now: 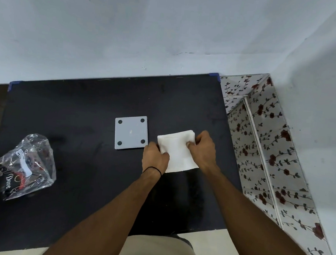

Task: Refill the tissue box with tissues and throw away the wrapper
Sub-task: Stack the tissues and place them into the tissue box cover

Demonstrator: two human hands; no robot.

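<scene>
Tissues (178, 151) are in both our hands right now, a white folded stack sitting on the black table (83, 109). Our left hand (154, 158) pinches the near-left edge, thumb curled on top and fingers closed around the side. There's a thin black band (153, 169) on that wrist. Our right hand (204, 147) clamps the far-right side of the stack, thumb pressed on top, fingers wrapped around the edge. Just past the left hand's grip, nearly touching the stack, we see a flat grey square piece (131, 132) with four dark round pads, lying flat. Well off to the left of both hands sits the crumpled clear wrapper (25, 167).
</scene>
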